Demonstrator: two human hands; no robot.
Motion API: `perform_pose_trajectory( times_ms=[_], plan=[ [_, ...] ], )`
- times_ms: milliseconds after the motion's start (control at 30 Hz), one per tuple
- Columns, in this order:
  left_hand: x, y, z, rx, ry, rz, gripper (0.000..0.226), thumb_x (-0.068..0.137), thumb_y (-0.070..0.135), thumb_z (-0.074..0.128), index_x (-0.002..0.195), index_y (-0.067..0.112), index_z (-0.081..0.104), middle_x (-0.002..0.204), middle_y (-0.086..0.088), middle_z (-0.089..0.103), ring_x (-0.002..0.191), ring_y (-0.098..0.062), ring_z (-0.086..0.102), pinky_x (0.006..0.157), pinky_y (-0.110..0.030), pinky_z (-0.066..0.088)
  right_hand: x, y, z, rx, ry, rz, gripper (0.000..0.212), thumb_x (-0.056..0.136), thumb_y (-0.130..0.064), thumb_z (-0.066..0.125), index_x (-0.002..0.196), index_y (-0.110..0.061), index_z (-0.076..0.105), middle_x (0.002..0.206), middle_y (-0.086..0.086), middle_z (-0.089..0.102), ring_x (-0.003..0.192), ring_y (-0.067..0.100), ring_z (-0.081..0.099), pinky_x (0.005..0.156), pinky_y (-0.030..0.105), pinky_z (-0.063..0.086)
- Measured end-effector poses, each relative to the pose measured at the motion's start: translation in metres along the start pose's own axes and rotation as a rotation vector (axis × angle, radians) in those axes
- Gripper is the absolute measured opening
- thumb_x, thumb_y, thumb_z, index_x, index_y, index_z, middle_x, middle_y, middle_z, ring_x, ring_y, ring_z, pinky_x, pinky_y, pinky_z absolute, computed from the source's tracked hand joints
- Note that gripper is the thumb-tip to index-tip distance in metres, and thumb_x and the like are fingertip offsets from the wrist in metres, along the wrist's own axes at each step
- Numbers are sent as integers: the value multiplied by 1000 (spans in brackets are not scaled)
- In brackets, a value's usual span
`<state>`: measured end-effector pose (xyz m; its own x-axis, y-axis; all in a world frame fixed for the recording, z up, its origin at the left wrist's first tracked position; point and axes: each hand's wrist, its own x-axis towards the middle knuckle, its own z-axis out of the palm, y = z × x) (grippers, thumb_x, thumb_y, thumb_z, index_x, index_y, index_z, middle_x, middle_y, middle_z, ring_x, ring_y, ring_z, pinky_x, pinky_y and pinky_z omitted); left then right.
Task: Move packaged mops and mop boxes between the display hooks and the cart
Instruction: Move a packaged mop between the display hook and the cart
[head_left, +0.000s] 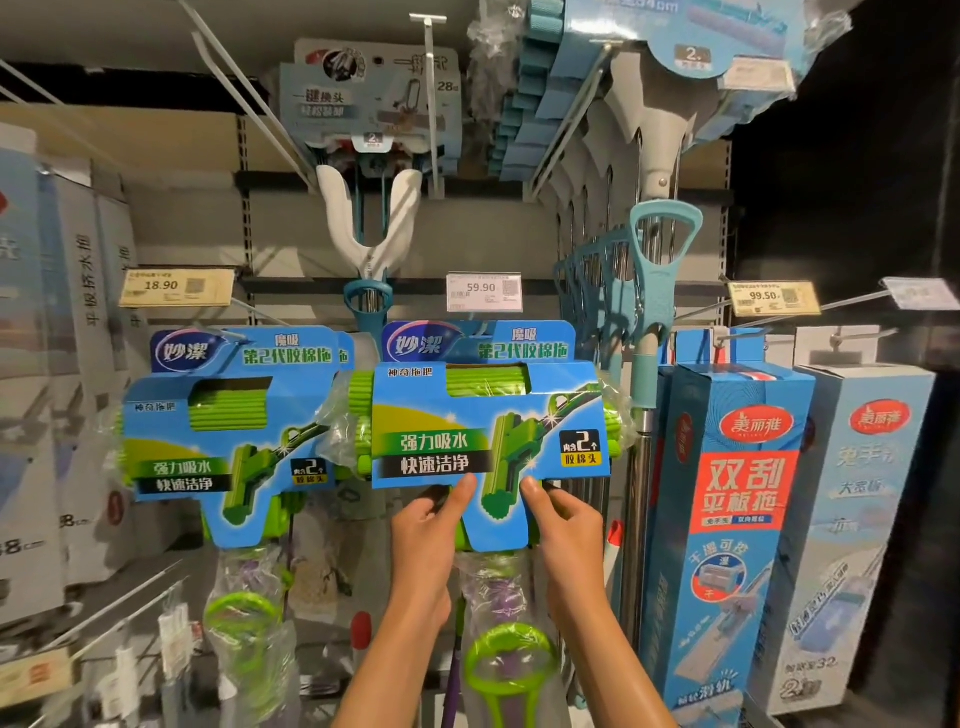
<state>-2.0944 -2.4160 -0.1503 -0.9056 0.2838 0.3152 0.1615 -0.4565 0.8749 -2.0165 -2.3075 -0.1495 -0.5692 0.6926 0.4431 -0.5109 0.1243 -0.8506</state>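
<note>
**Green mop pack held at store display**

A packaged mop (488, 415), wrapped in a blue card printed with green sponge heads, is gripped from below by both hands in front of a shop display wall. The left hand (428, 525) is curled round the card's lower edge left of centre, its thumb pressed flat on the printed face and its fingers tucked behind. The right hand (563, 525) is closed on the lower edge to the right in the same way, thumb in front and fingers behind. The pack is held upright, directly above both hands, with its top edge level with the 59.90 price tag (484, 292); whether its hang tab is on a hook cannot be told. Its green loop handle (506, 660), wrapped in clear plastic, is seen hanging between the forearms.

A second, matching pack (234, 431) is hung just to the left, slightly lower and behind. Blue-handled mops (655, 280) are ranged on hooks above and to the right. Just beside the held pack on the right, a tall blue mop box (737, 509) is hung, and a paler box (852, 519) next to it. White boxes (62, 364) are stacked on the far left.
</note>
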Motion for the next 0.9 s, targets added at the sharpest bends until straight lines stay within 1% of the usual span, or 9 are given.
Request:
perform_pose_trajectory(
  times_ms=[200,300,367,467,533,633,767,833,900],
  plan=[
    [15,-2,1,9,15,-14,31,78,41,81,70,14,67,73,1,74,74,-15,70,63,-35,54,11,1,7,7,9,39,37,93,-24,70,77,9,66,74,12,70,69,20,64,62,29,49],
    [26,-1,4,32,18,-5,48,81,40,80,55,20,44,45,16,46,46,0,45,46,-23,34,19,-2,14,-52,14,42,44,93,-28,70,62,-1,56,59,5,53,61,17,47,54,25,36],
    [34,-1,5,43,25,-7,56,84,38,79,54,22,35,44,16,34,45,-2,36,48,-25,28,26,-2,17,-64,10,51,49,93,-30,70,71,12,58,65,16,55,67,20,50,61,30,38],
    [47,-3,6,1,36,-28,51,84,36,81,57,19,41,57,3,49,65,-16,51,62,-33,36,36,3,22,-39,31,59,54,93,-30,71,90,22,58,83,36,61,77,32,58,73,41,45],
    [53,-6,7,10,47,-48,48,83,37,81,58,19,45,64,-3,53,75,-19,53,67,-37,36,43,8,25,-52,46,74,54,93,-29,70,96,23,58,100,42,61,92,53,64,86,58,54],
    [62,-10,7,41,60,-69,47,83,38,81,52,22,50,63,-2,60,77,-23,60,68,-41,43,53,15,28,-76,59,91,50,94,-28,69,97,22,61,105,41,61,107,58,55,89,71,44],
    [72,-18,11,77,34,-81,35,81,38,83,58,19,65,81,-11,76,91,-34,73,78,-51,57,64,26,25,-39,50,154,38,96,-22,67,98,17,66,102,30,70,92,37,72,91,58,54],
    [75,-21,12,88,11,-87,34,77,39,84,54,22,67,73,-1,75,84,-28,73,72,-45,59,69,31,22,-27,26,160,34,96,-20,66,100,14,67,97,22,74,80,18,73,78,39,60],
    [78,-25,12,78,-10,-94,25,82,33,83,67,18,70,86,-7,78,92,-31,74,84,-55,59,73,34,19,-31,12,161,32,97,-17,64,100,15,67,89,14,75,69,7,71,63,22,58]
  ],
)
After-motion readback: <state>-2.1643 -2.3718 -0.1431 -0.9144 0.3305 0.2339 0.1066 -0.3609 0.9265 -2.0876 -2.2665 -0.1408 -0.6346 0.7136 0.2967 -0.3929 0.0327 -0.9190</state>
